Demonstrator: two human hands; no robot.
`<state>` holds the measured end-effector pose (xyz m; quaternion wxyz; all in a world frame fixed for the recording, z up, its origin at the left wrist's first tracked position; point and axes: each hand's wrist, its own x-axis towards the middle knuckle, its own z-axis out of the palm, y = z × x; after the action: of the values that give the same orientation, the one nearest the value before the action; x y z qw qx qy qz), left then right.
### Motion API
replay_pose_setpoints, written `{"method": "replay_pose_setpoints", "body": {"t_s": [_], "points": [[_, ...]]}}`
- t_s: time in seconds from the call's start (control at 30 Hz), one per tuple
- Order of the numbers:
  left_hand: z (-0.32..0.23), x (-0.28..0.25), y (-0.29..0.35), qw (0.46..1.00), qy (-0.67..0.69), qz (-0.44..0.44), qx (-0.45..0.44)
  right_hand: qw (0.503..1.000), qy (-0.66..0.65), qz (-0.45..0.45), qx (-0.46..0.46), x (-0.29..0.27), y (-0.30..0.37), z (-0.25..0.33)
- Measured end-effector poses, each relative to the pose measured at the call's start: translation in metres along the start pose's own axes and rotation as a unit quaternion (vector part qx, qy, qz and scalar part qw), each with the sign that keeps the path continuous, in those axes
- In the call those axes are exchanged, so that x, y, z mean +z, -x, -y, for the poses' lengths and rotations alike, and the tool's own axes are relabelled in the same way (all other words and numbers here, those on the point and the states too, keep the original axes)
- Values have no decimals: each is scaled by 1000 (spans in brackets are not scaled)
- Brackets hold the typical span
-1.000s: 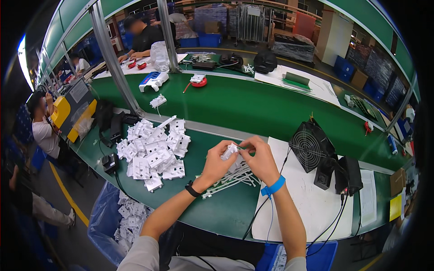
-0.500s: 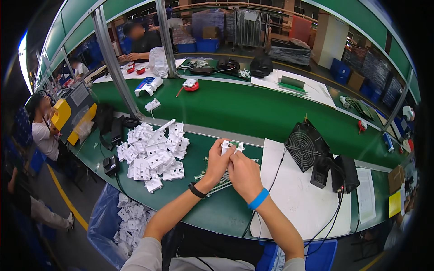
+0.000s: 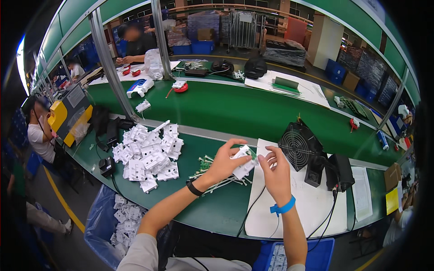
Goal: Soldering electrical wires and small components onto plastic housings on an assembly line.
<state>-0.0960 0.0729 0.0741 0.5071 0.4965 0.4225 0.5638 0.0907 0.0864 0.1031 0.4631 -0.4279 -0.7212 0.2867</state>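
Between the thumb and fingers of my left hand, which wears a black wristband, is a white plastic housing, held tilted above the bench. A bit of green shows at its upper edge. My right hand, with a blue wrist strap, is raised just right of the housing. Its fingers are apart and bent, and nothing shows in them. Beneath and left of my left hand lie thin green strips with white leads, partly covered by the hand. Further left is a heap of similar white housings.
A white sheet covers the bench's right part, with a black fan and black power units on it. A lined bin of white parts stands below left. Beyond runs a green conveyor; a co-worker sits across it.
My hands have parted: the right has let go and moved right, its fingers opening. The left has turned the housing to a tilt and shifted it slightly right and down.
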Motion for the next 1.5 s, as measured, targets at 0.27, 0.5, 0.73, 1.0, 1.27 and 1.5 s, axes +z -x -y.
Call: {"method": "replay_pose_setpoints", "body": {"t_s": [0.27,0.5,0.73,1.0,1.27,1.5], "points": [[-4,20,0,996,-66,46,47,978,-144,120,87,-17,11,-22],[5,24,-4,983,-142,33,111,971,-195,86,108,-19,17,-20],[6,25,-1,988,-117,44,86,972,-211,71,77,-15,23,-25],[5,26,3,991,-107,54,60,968,-218,70,106,-14,24,-26],[12,22,5,982,-117,32,141,962,-241,83,93,-9,22,-41],[6,1,13,970,-184,41,153,967,-170,167,91,4,-2,-43]]}}
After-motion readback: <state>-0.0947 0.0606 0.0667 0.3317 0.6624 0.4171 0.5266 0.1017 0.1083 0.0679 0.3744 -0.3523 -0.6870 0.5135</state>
